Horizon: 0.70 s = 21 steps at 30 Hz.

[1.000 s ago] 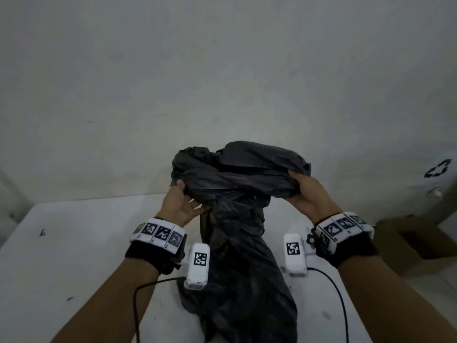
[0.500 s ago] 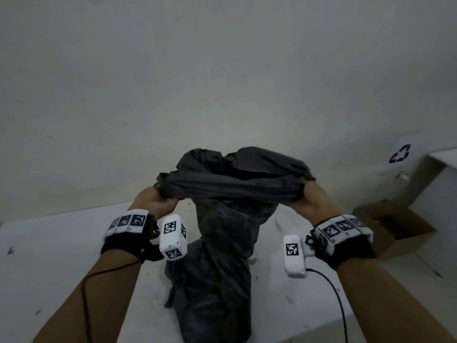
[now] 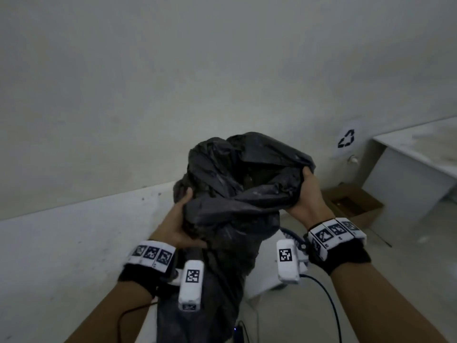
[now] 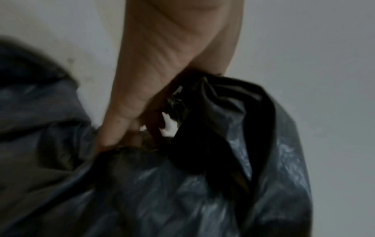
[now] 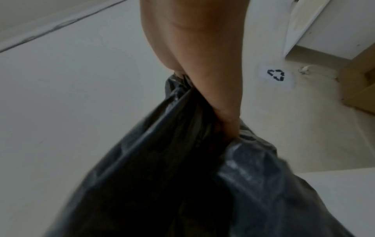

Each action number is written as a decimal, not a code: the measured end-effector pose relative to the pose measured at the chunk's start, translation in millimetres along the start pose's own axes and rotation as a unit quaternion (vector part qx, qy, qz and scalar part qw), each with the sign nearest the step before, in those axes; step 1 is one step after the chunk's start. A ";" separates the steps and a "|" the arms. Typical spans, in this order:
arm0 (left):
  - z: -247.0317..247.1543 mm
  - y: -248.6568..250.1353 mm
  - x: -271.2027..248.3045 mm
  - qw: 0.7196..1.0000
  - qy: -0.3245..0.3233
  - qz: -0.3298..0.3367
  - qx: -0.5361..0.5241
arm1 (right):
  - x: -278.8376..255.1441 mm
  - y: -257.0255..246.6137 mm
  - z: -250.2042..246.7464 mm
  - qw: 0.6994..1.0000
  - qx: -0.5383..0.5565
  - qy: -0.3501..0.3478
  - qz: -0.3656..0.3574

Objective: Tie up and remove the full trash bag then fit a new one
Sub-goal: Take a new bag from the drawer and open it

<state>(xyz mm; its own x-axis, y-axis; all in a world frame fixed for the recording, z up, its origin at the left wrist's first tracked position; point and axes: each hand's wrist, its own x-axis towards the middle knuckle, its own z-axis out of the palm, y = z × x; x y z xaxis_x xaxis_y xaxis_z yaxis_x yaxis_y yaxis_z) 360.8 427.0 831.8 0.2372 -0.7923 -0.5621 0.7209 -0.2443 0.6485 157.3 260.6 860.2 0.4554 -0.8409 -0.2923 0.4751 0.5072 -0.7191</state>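
Observation:
A black plastic trash bag (image 3: pixel 230 219) hangs in front of me, its mouth held apart so a dark hollow shows at the top. My left hand (image 3: pixel 181 220) grips the bag's left rim, thumb up along the plastic. My right hand (image 3: pixel 305 194) grips the right rim, fingers hooked over the edge. In the left wrist view the fingers (image 4: pixel 121 118) curl into bunched plastic of the bag (image 4: pixel 182 192). The right wrist view shows that hand (image 5: pixel 221 115) clutching a fold of the bag (image 5: pixel 172 184). The bag's lower part drops out of sight between my forearms.
A pale wall (image 3: pixel 197 70) stands close behind. A white ledge (image 3: pixel 61 243) runs along the left. At the right are an open cardboard box (image 3: pixel 351 206) on the floor, a white table (image 3: pixel 420 154) and a recycling symbol (image 3: pixel 346 139) on the wall. A white object (image 3: pixel 262 276) shows behind the bag.
The bag's top was stretched flat between my hands; now its mouth gapes apart. Both hands turned palm-up under the rim, and my view swung right and lower.

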 end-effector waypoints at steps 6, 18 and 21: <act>64.8 2.1 38.1 0.997 -0.017 0.051 -0.054 | -9.0 -46.5 -84.3 0.989 0.020 0.141 -0.031; 209.6 26.3 144.7 0.962 -0.110 0.153 0.198 | 52.3 -89.4 -186.1 0.889 -0.365 0.236 -0.143; 240.9 25.8 190.6 0.953 -0.104 0.153 0.242 | 94.8 -117.0 -191.6 0.911 -0.380 0.132 -0.094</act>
<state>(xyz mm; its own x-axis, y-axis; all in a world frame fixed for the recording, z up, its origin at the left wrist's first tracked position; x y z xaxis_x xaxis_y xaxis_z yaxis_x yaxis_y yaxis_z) 267.8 135.1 865.0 0.2178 -0.9488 -0.2286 0.2425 -0.1742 0.9544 0.6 85.4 795.8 0.1758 -0.9662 -0.1888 -0.1775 0.1575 -0.9714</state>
